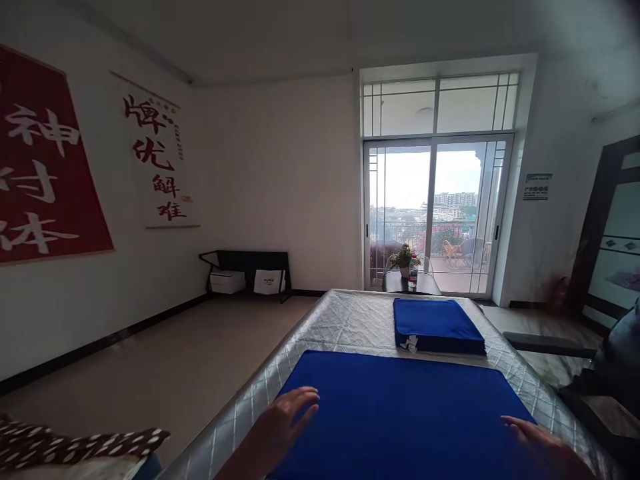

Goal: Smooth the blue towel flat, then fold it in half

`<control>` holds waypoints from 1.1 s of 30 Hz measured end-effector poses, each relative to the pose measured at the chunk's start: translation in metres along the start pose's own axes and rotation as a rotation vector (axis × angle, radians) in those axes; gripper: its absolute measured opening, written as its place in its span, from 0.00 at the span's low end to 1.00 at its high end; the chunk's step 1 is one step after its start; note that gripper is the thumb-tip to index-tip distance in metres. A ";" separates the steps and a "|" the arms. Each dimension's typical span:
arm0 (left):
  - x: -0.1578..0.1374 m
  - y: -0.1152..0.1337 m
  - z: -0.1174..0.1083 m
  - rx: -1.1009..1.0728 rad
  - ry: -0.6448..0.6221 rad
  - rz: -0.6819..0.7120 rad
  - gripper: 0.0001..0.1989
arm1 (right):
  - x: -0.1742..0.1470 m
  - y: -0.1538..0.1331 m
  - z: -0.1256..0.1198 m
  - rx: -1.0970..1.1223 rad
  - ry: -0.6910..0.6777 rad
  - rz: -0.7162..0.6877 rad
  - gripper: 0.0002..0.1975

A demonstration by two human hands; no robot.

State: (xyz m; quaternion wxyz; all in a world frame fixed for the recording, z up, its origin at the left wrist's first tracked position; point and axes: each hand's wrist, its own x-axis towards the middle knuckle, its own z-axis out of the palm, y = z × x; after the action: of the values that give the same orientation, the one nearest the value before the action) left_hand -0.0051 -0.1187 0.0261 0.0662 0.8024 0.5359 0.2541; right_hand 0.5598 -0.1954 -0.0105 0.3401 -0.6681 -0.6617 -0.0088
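Note:
A blue cloth (400, 407) lies spread flat on the silver quilted table cover (335, 320), its near part running out of view at the bottom. Over its left side is my left hand (287, 420), fingers stretched forward and slightly apart, holding nothing. My right hand (543, 443) is at the cloth's right edge with its fingers extended; part of it is dim and blurred. Whether either hand presses on the cloth I cannot tell. Beyond the spread cloth sits a stack of folded blue cloths (437, 323), with white tags at its front left corner.
A small dark table (425, 285) with a potted plant (401, 257) and a bottle (413, 270) stands by the sliding glass door (400, 200). A black rack (250, 263) is against the far wall. Brown dotted fabric (75, 447) lies at lower left, a dark bench (547, 343) at right.

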 end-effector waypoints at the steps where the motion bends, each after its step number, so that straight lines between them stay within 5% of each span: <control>1: 0.013 0.023 -0.003 -0.029 -0.022 0.068 0.19 | 0.011 -0.022 0.004 0.048 -0.073 -0.009 0.24; 5: 0.074 0.097 0.012 -0.040 -0.052 0.217 0.16 | 0.061 -0.117 0.036 0.115 -0.181 -0.112 0.25; 10: 0.140 0.125 0.085 0.001 -0.044 0.221 0.15 | 0.118 -0.178 0.109 -0.008 -0.224 -0.140 0.24; 15: 0.172 0.113 0.164 0.046 -0.010 0.187 0.21 | 0.138 -0.166 0.169 -0.097 -0.267 -0.087 0.27; 19: 0.173 0.096 0.205 0.095 -0.038 0.208 0.24 | 0.128 -0.143 0.199 -0.218 -0.311 -0.091 0.28; 33: 0.172 0.088 0.211 0.188 -0.115 0.247 0.28 | 0.127 -0.137 0.205 -0.146 -0.344 -0.157 0.30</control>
State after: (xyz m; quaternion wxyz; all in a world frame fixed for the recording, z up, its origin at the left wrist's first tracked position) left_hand 0.2197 0.0331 -0.0643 -0.0102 0.8782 0.4498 0.1626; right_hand 0.3637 -0.0033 -0.0486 0.1713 -0.6289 -0.7578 0.0310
